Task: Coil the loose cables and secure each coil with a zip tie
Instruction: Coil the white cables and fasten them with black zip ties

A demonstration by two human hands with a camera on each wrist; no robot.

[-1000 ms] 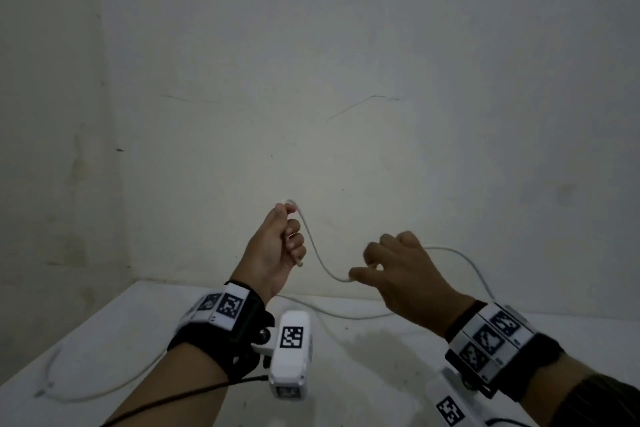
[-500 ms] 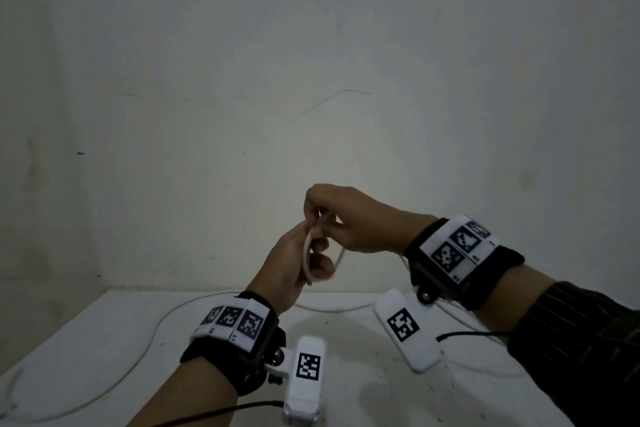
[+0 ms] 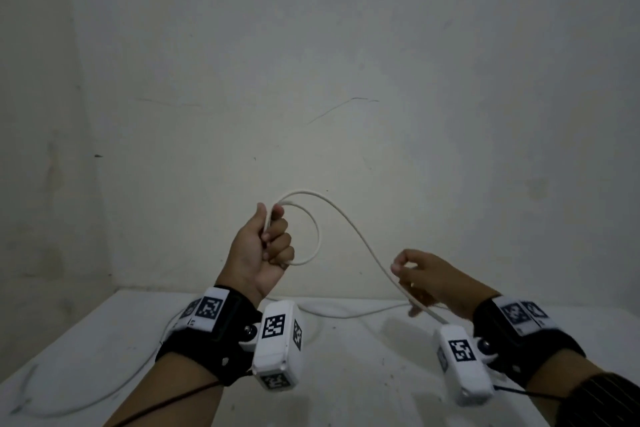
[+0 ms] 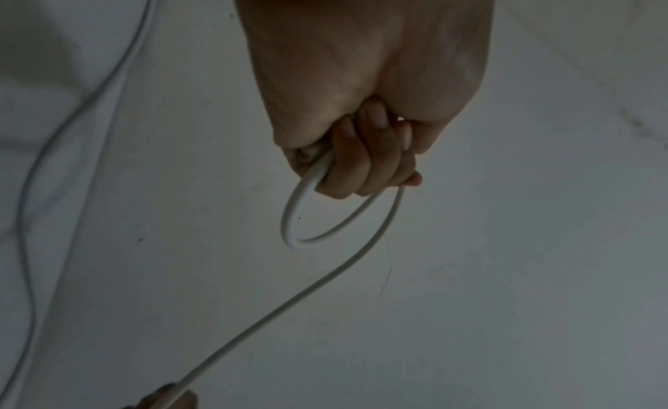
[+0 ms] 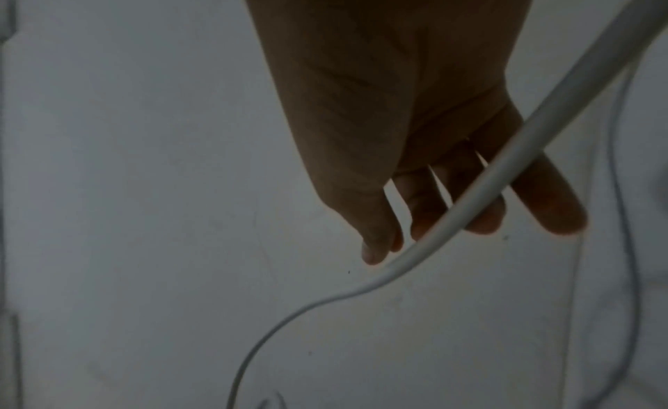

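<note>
The left hand (image 3: 264, 250) is up in front of the wall, fist curled tight round a white cable (image 3: 349, 222), and one small loop (image 3: 313, 236) hangs off the right side of that fist. One loop, counted, no more than that on show. From the top of the fist the cable arcs right and down to the right hand (image 3: 429, 279), which sits lower and to the right, fingers only loosely bent. The right wrist view has the cable lying across those fingers (image 5: 481, 212) with gaps between them, so it looks like a guiding hold rather than a clamp. Past that hand the cable drops to the white table (image 3: 346, 374) and trails away along its far side and off to the left.

Handling, as a judgement: it is thin, light and limp, yet springy enough to hold a round loop, so turns may spring open if the fist slackens. The smooth jacket should slide easily through the fingers. The best hold seems to be where the turns cross inside the left fist, with the right feeding slack.

One cable can be made out for certain; a thin pale strand (image 3: 26, 388) lies at the near left, unclear what it is. No zip tie can be made out.
</note>
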